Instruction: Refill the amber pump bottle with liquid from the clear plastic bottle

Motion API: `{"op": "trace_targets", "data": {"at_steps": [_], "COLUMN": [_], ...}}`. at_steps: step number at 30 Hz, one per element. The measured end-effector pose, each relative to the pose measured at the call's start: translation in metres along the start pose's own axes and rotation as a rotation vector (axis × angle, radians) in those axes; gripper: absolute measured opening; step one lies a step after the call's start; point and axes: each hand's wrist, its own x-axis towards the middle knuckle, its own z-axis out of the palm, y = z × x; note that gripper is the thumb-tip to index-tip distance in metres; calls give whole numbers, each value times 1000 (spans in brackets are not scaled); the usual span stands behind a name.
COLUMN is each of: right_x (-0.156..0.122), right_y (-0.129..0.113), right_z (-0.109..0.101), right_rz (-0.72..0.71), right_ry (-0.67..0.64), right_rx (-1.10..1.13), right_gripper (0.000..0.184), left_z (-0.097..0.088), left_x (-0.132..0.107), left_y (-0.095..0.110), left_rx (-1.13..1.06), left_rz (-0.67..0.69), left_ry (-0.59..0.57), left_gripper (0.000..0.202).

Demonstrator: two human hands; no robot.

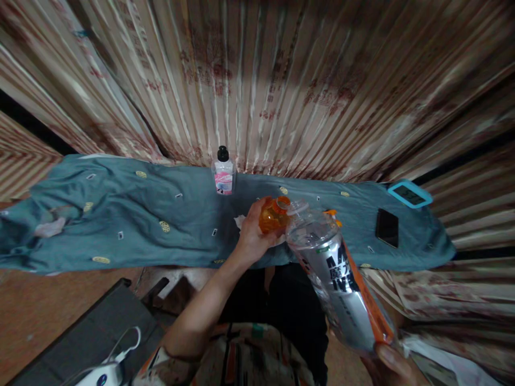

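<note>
My left hand (253, 236) is wrapped round a small orange bottle (272, 215) with an uncapped mouth, held over the cloth-covered board. In my right hand (392, 364) is the base of a large clear plastic bottle (338, 279) with a silver and orange label. This large bottle is tilted, its mouth at the rim of the orange bottle; whether the two touch I cannot tell. White tissue (240, 221) shows beside my left hand. An orange object (333, 214) is partly hidden behind the large bottle.
A clear bottle (223, 174) with a black cap and pink label stands at the back of the teal cloth (193, 225). To the right lie a black phone (387, 228) and a blue-framed digital clock (410, 193). A pleated curtain (249, 80) hangs behind. A white charger (102, 375) is at lower left.
</note>
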Motion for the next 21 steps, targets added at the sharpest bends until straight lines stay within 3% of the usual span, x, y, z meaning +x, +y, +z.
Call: {"op": "trace_targets", "data": {"at_steps": [3, 7, 13, 21], "right_x": [-4, -1, 5, 4], "right_y": [-13, -23, -25, -28], "right_z": [12, 15, 4, 1], "right_rz": [113, 132, 298, 296], "right_ry": [68, 109, 203, 257], "right_rx": [39, 44, 44, 151], "right_gripper": [44, 31, 36, 50], "left_z": [0, 0, -1, -1], "left_x": [0, -1, -1, -2], "left_y": [-2, -4, -4, -4], "left_rx": [1, -13, -14, -26], "left_rz": [7, 18, 26, -1], "left_ry": [-8, -1, -9, -7], "left_gripper": [72, 72, 73, 75]}}
